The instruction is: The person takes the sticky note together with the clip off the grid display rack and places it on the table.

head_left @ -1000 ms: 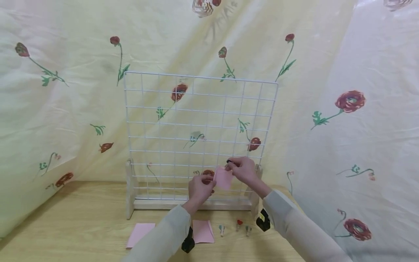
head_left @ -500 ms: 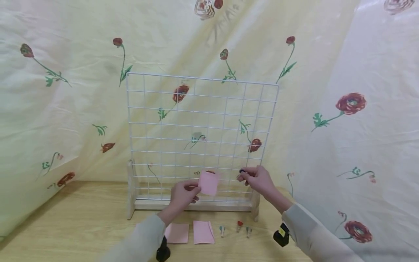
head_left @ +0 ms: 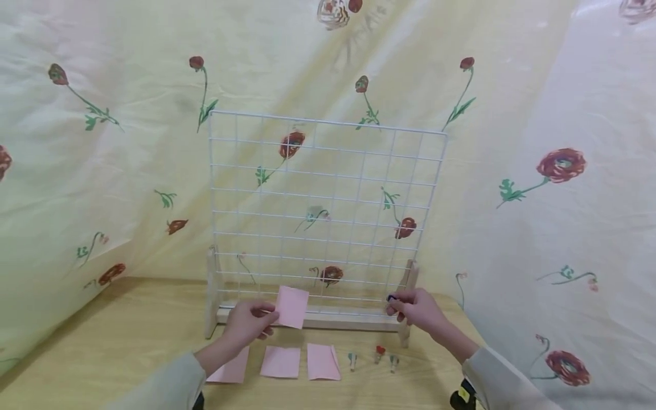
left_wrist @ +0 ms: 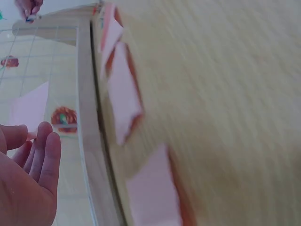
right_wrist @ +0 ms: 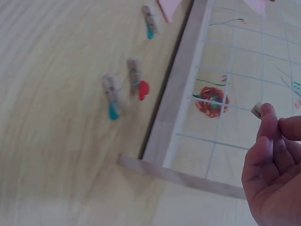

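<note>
My left hand (head_left: 248,322) pinches a small pink sheet of paper (head_left: 293,307) by its left edge, in front of the lower part of a white wire grid. The sheet stands nearly upright between thumb and fingers. Off to the right, my right hand (head_left: 417,310) pinches a small clothespin (right_wrist: 256,109). Its wooden tip pokes past the fingertips in the right wrist view, while a dark end shows in the head view. The rest of the clothespin is hidden by the fingers. Both hands are apart, in front of the grid's wooden base (head_left: 348,323).
Pink sheets lie on the wooden table: a left one (head_left: 233,370) partly behind my left forearm, a middle one (head_left: 280,363) and a folded-looking one (head_left: 322,363). Right of them lie a red-topped clothespin (head_left: 379,354) and two teal-tipped clothespins, one nearer the sheets (head_left: 352,361). Flowered cloth hangs behind.
Both hands were together at the paper's top edge. They have since parted: my left hand moved left and down with the paper, my right hand right and down with the clothespin.
</note>
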A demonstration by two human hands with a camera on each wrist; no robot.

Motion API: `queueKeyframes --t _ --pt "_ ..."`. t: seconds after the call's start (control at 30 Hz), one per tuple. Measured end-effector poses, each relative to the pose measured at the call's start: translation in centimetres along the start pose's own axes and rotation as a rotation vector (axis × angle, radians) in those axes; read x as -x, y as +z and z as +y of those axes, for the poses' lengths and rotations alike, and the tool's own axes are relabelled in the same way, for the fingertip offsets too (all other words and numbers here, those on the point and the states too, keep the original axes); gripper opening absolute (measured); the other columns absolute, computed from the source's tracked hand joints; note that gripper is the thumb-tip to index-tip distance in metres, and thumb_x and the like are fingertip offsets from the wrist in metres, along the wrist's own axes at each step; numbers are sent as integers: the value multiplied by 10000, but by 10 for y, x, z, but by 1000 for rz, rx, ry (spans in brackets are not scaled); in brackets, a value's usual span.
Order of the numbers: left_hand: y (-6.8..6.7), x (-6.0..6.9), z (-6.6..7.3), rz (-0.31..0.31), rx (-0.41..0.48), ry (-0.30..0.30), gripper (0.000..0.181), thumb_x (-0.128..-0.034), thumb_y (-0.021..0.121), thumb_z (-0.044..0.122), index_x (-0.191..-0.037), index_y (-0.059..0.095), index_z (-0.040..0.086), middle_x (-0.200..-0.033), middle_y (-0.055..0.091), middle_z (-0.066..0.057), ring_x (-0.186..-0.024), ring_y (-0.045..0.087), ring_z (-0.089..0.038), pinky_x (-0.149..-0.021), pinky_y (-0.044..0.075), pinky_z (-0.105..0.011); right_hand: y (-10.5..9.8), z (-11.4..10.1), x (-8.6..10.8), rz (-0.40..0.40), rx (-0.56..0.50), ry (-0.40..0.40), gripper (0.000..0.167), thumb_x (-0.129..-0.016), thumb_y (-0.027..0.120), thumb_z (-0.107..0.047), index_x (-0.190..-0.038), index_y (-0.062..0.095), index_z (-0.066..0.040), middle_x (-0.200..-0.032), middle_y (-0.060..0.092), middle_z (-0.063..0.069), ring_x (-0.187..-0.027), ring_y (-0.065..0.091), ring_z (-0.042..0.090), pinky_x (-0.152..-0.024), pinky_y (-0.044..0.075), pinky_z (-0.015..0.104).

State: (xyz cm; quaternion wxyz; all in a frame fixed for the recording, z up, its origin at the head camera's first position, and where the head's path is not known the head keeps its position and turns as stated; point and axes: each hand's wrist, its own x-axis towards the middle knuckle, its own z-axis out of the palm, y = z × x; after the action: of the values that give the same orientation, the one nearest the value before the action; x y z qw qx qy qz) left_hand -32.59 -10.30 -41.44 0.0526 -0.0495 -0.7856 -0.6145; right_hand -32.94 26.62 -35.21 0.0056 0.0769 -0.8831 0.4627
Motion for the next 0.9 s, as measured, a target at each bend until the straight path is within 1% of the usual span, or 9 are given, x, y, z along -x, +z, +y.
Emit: queueKeyframes --t 0.1,0.23,0.33,0.47,0.6,0.67,0.73,0.83,0.9 --pt "-16 6 -6 -7 -5 -17 226 -854 706 92 -1028 680 -50 -816 703 -133 -607 667 -208 -558 586 -327 -1 10 7 -26 -2 19 270 -950 534 -82 -1115 633 107 -786 680 48 -669 585 170 -519 460 262" --pt "-36 14 -12 30 -33 -61 263 -854 713 106 -1061 672 -50 -867 707 -148 -620 668 -216 -569 589 -331 -6 21 14 -76 10 18 247 -939 540 -92 -1057 652 95 -776 674 55 -656 590 170 -519 465 267" --pt "-50 20 -14 59 -66 -85 296 -847 725 123 -1077 666 -54 -875 709 -133 -632 668 -220 -566 587 -333 -10 28 19 -137 8 16 261 -940 536 -98 -1059 652 104 -771 671 55 -642 586 160 -511 464 254" --pt "-71 29 -20 51 -80 -106 334 -860 713 130 -1117 649 -73 -893 707 -132 -664 668 -230 -576 586 -341 -12 37 24 -235 -17 36 306 -943 520 -99 -1117 627 128 -756 660 29 -626 565 135 -505 439 224" --pt "-93 39 -27 40 -106 -141 367 -875 695 149 -1147 629 -89 -911 709 -124 -692 668 -232 -597 588 -342 -13 46 27 -303 -43 62 292 -931 519 -91 -1077 637 133 -731 656 14 -604 549 104 -499 413 201" --pt "-104 44 -31 39 -134 -166 386 -883 688 167 -1154 620 -98 -910 711 -116 -700 666 -234 -599 587 -342 -14 51 28 -328 -45 74 284 -923 525 -88 -1058 641 133 -720 657 7 -595 552 91 -495 409 192" --pt "-114 49 -35 32 -169 -188 409 -887 686 189 -1157 612 -109 -902 711 -106 -699 660 -229 -599 585 -341 -14 56 30 -347 -45 93 288 -913 534 -84 -1076 641 128 -716 659 2 -590 554 84 -492 404 183" --pt "-126 55 -42 36 -232 -229 400 -886 684 201 -1137 628 -106 -863 705 -70 -683 646 -207 -587 579 -332 -15 63 32 -359 -38 112 298 -910 545 -86 -1095 636 129 -709 660 -3 -582 563 79 -484 400 172" --pt "-133 58 -46 36 -274 -241 402 -881 689 211 -1122 635 -106 -846 697 -58 -671 635 -191 -584 576 -327 -14 67 34 -354 -36 124 298 -906 550 -87 -1095 639 126 -702 658 -5 -576 564 79 -480 397 168"
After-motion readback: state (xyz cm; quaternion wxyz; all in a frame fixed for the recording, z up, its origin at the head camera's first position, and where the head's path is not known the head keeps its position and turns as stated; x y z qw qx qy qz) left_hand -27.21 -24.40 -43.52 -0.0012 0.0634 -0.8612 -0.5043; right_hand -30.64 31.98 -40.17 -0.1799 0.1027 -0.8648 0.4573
